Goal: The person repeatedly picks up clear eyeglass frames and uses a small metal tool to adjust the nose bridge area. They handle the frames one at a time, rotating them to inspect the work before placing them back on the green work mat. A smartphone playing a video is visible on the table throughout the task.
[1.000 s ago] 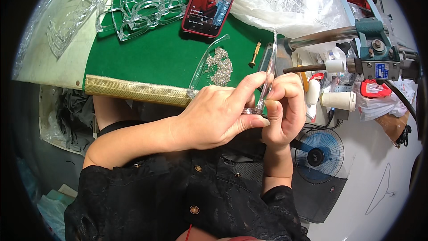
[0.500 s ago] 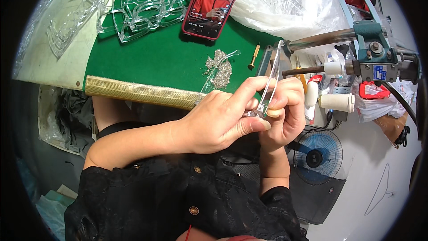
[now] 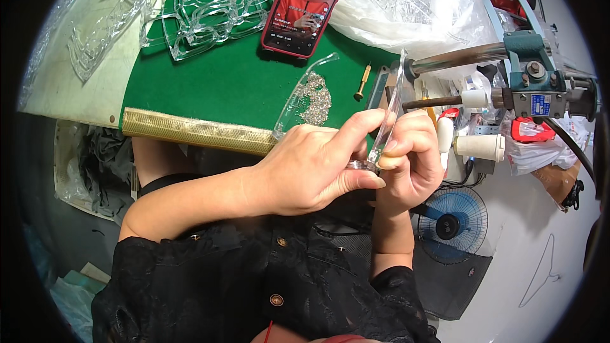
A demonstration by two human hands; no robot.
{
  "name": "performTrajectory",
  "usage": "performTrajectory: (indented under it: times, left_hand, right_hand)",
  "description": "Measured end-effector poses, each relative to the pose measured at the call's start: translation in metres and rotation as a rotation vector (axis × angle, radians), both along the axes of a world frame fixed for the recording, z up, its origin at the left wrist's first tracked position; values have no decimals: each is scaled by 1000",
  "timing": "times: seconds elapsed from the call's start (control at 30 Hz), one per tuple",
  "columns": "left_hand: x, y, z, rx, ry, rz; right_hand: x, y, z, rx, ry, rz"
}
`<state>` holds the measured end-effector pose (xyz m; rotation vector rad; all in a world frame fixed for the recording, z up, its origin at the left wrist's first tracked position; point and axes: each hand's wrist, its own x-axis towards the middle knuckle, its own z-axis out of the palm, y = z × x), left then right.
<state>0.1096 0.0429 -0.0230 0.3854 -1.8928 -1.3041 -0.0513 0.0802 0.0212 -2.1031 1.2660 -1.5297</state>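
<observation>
Between my two hands is a clear plastic eyeglass frame (image 3: 392, 105). My left hand (image 3: 311, 168) grips its front, thumb and forefinger pressed on it, and hides most of that part. At the hinge corner, my right hand (image 3: 410, 159) pinches the frame between thumb and curled fingers. One clear temple arm (image 3: 295, 103) sticks out beyond my left hand over the green mat; another clear length rises upright from my right fingertips. Just past the left temple arm lies a pile of tiny silvery screws or similar metal bits (image 3: 316, 105). Detail at the hinge is too small to make out.
A small brass-handled screwdriver (image 3: 363, 82) lies on the green mat (image 3: 210, 89). Several clear frames (image 3: 210, 16) are heaped behind, beside a red-cased phone (image 3: 305, 9) and a plastic bag (image 3: 406, 6). A metal bench press (image 3: 537, 67) stands right; a gold strip (image 3: 197, 130) edges the table.
The eyeglass frame has turned slightly in my hands. Its left temple arm has swung up and away from me, and the right-hand part looks narrower. My right hand has shifted slightly right.
</observation>
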Motion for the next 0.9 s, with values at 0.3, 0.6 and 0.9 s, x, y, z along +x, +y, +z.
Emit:
performTrajectory:
  times: [0.3, 0.6, 0.9]
  left_hand:
    - [4, 0, 2, 39, -1, -30]
    - [3, 0, 4, 131, 37, -131]
    - [1, 0, 4, 214, 65, -162]
  right_hand:
    - [-2, -2, 3, -28, 134, 12]
    - [1, -1, 1, -52, 92, 3]
    - [-2, -4, 1, -96, 152, 2]
